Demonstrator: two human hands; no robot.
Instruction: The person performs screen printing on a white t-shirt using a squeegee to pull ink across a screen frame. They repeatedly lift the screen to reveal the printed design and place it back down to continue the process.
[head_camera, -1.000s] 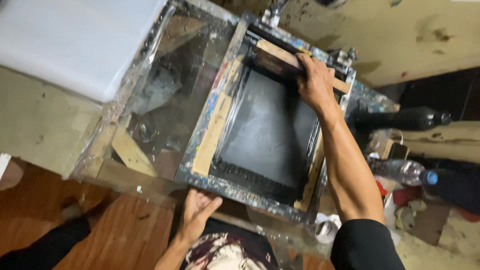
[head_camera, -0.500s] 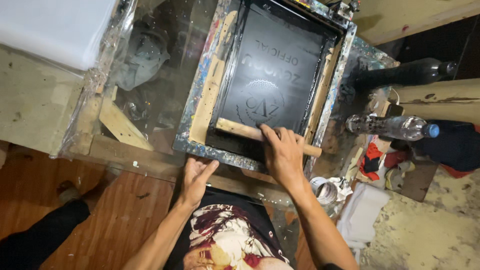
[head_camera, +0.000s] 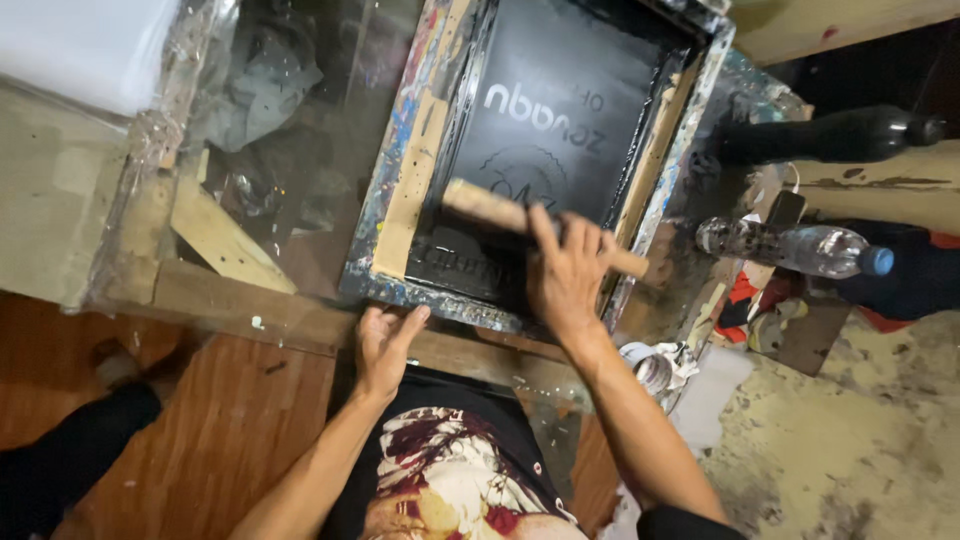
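I see the right hand (head_camera: 565, 270) closed around the wooden squeegee (head_camera: 490, 208), which lies across the dark screen (head_camera: 560, 140) inside the paint-stained frame (head_camera: 410, 190) on the worktop (head_camera: 215, 300). The left hand (head_camera: 385, 345) is open, fingers spread, pressing flat on the frame's near edge at 6 o'clock. A plastic bottle (head_camera: 800, 248) lies at 3 o'clock, well apart.

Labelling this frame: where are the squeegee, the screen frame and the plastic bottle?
squeegee (head_camera: 480, 205), head view, bare wooden handle left of right hand.
screen frame (head_camera: 405, 180), head view, paint-spattered left rail.
plastic bottle (head_camera: 800, 247), head view, clear body.
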